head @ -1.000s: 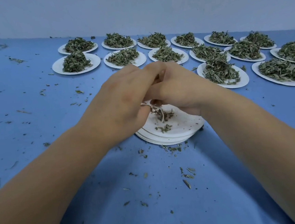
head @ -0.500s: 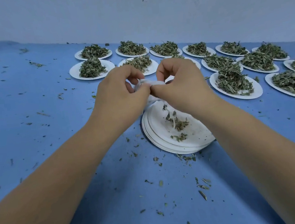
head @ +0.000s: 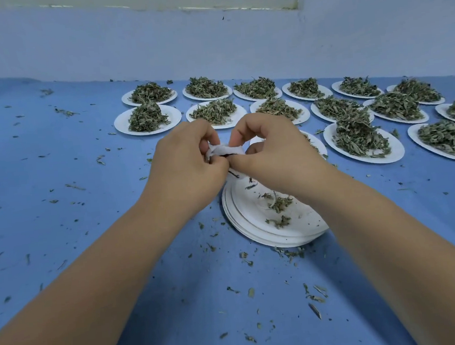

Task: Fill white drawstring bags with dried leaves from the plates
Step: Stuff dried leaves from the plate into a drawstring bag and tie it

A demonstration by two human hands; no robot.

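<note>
The white bag (head: 223, 150) is held up between both hands, just above the far edge of a stack of emptied plates (head: 234, 221) and clear of the worktop (head: 84, 185). The left hand (head: 189, 159) pinches its left side with thumb and curled fingers. The right hand (head: 271, 152) pinches the right side the same way, and the thumbs nearly meet at the cloth. A dark gap shows at the mouth, so the bag probably has leaves in it. Whether the cord is being drawn I cannot tell.

This looks like the closing of a filled bag. To do it well, hold the mouth facing up and over the stack. Anything that drops then lands with the few loose leaves (head: 280, 203) on the top plate, not among the bits (head: 314, 298) scattered on the worktop. Pull both sides evenly and gently, since dry leaves crumble under a squeeze. The full plates (head: 123, 125) stand in rows beyond.
</note>
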